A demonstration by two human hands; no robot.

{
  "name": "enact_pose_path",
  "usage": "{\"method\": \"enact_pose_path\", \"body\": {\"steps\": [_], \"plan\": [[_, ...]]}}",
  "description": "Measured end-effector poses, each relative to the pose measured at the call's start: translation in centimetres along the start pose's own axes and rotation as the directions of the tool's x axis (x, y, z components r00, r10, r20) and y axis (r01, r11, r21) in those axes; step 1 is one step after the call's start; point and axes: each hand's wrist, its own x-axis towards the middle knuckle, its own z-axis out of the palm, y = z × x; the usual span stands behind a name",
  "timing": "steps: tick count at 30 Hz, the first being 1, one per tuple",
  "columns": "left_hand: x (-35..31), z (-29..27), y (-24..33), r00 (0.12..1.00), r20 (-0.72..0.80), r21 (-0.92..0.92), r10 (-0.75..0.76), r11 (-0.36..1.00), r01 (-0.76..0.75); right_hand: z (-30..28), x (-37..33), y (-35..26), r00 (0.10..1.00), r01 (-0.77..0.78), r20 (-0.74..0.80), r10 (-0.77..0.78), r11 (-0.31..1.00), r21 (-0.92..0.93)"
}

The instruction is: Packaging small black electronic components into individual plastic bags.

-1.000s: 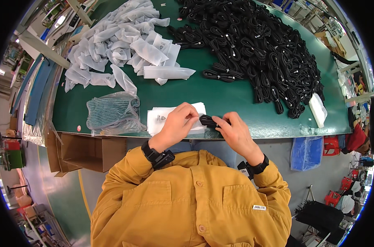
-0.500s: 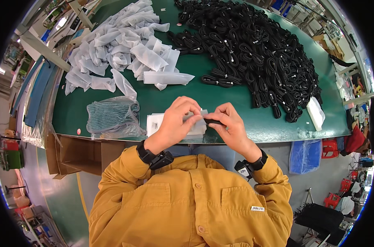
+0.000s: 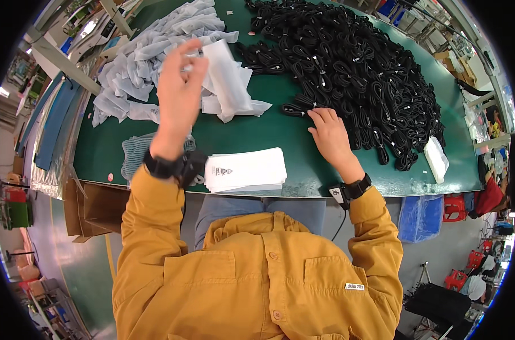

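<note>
- The left hand, blurred, has thumb and fingers apart beside a frosted bag, toward the bench's far left corner.
- The right hand reaches a coiled black cable, between far and near edges; its grip I cannot tell.
- Flat white bags lie stacked at the near edge.

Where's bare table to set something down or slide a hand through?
Bare green table: between the flat white stack and frosted bags; between that stack and the right hand; near edge, between right hand and white packet.
Crowded: far left, frosted bags under the left hand; far right, black cables.
</note>
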Motion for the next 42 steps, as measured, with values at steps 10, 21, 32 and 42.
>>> {"method": "enact_pose_path", "body": {"steps": [10,21,32,42], "plan": [[-16.4,3.8,-2.9,0.79,0.607,0.174,0.083,0.956,-0.235,0.5,-3.3,-1.6,0.989,-0.134,0.063,0.136,0.991,-0.028],[-17.2,4.0,-3.8,0.799,0.569,0.168,-0.197,0.978,0.121,-0.4,-5.9,-4.6,0.955,-0.296,0.14,0.261,0.855,0.426],[-16.5,3.1,-3.5,0.701,0.572,0.002,-0.426,0.856,0.518,-3.7,-6.1,-7.0,0.983,-0.156,0.154,0.101,0.902,0.402],[-14.9,3.4,-1.2,0.765,0.614,-0.062,0.194,0.978,-0.199,-2.9,-4.5,-6.3,0.612,-0.78,0.723,0.32,0.095,0.618]]}}
